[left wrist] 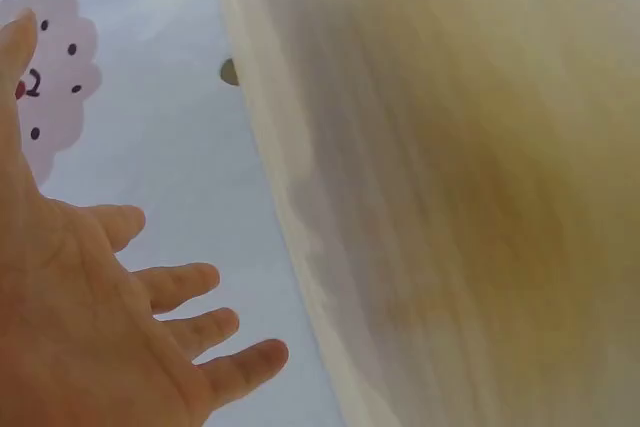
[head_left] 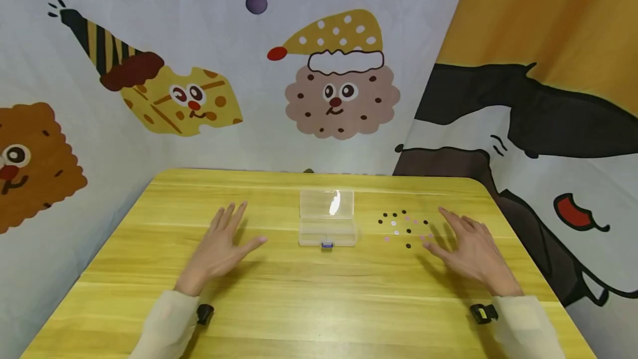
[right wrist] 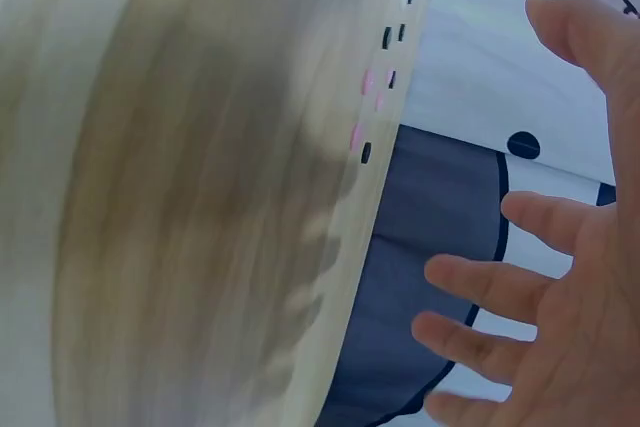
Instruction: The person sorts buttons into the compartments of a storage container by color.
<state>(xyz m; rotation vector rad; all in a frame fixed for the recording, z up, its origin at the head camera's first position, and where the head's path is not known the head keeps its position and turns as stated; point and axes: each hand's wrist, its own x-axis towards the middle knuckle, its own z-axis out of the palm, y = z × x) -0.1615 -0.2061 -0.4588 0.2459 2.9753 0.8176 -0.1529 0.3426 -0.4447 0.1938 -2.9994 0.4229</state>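
A clear plastic box [head_left: 327, 231] with a blue latch stands on the table with its lid tipped back, midway between the hands. To its right lie several small round pieces, black [head_left: 408, 231], white [head_left: 394, 223] and pink [head_left: 386, 239]. My left hand [head_left: 219, 245] is held over the table left of the box, fingers spread, holding nothing. My right hand [head_left: 471, 245], also spread and holding nothing, hovers just right of the small pieces. The left wrist view shows the left palm [left wrist: 90, 327]; the right wrist view shows the right hand [right wrist: 550, 297] beyond a row of pieces [right wrist: 387, 37].
The yellow wood-grain table [head_left: 319, 303] has rounded far corners. Behind it hangs a pale cloth [head_left: 259, 148] printed with cartoon biscuits and cheese, and a darker printed cloth [head_left: 573, 109] on the right. Each wrist wears a black strap [head_left: 204, 314].
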